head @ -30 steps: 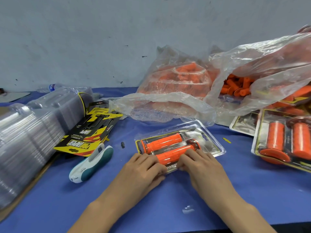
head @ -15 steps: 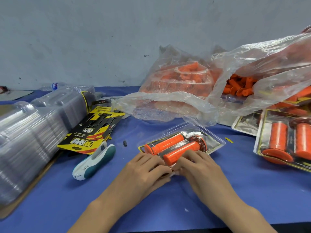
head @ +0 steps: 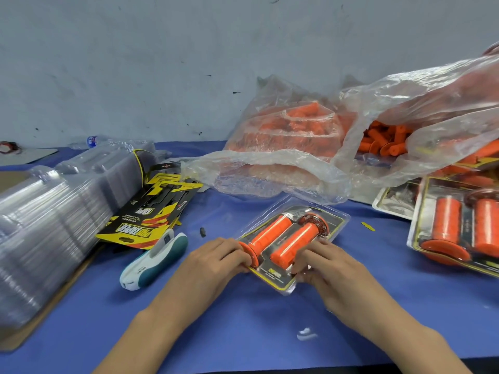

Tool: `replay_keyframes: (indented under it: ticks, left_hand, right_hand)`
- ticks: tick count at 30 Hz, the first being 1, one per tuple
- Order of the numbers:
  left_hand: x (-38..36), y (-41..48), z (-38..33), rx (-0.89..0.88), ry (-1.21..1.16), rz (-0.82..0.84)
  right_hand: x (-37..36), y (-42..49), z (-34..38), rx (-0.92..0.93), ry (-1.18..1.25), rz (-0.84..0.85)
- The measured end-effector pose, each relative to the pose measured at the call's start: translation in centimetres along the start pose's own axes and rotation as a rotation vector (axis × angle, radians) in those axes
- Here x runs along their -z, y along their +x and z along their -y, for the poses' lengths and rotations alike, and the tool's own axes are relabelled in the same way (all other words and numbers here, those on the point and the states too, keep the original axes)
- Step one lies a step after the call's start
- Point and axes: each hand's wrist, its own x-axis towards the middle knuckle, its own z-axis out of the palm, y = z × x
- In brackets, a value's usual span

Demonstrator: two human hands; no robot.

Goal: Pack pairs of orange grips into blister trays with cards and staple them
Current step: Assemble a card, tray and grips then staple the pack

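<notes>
A clear blister tray (head: 336, 220) with a black and yellow card lies slanted on the blue table, holding two orange grips (head: 267, 236). My left hand (head: 213, 261) holds the tray's near left edge, its fingers curled by the flanged grip end. Curled fingers of my right hand (head: 328, 261) pinch the near right edge of the tray. A white and teal stapler (head: 155, 259) lies to the left of my hands. Black and yellow cards (head: 151, 218) sit in a pile beyond the stapler.
A long stack of empty clear trays (head: 40, 220) fills the left side. Clear plastic bags of loose orange grips (head: 299, 139) lie at the back and right. Packed blister packs (head: 459, 228) rest at the right edge. A water bottle (head: 93, 140) lies at the wall.
The tray has turned so its far end points further right and away. My two hands have shifted apart along its near edge, uncovering the card's lower end.
</notes>
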Motion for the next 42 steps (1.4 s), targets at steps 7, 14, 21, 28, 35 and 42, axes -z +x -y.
replay_keyframes:
  ticks: [7, 14, 21, 28, 35, 42]
  left_hand:
    - [-0.9, 0.2, -1.7, -0.038, 0.107, -0.019]
    - [-1.1, -0.2, -1.3, -0.092, 0.131, -0.083]
    - [-0.8, 0.0, -1.6, -0.036, 0.187, -0.117]
    - [-1.3, 0.1, -3.0, -0.051, 0.184, -0.132]
    - [-0.3, -0.2, -2.1, -0.105, 0.070, -0.036]
    - [-1.3, 0.2, -3.4, -0.094, 0.054, -0.071]
  right_hand:
    - [-2.4, -0.4, 3.6, 0.034, -0.299, -0.136]
    - [-1.6, -0.3, 3.5, -0.013, -0.257, -0.163]
    - [-1.3, -0.5, 2.9, 0.012, -0.314, -0.187]
    - [-2.7, 0.1, 3.6, -0.058, -0.301, -0.240]
    - [-1.5, -0.3, 1.7, 0.004, -0.138, -0.153]
    - [-2.7, -0.4, 2.3, 0.077, -0.252, -0.208]
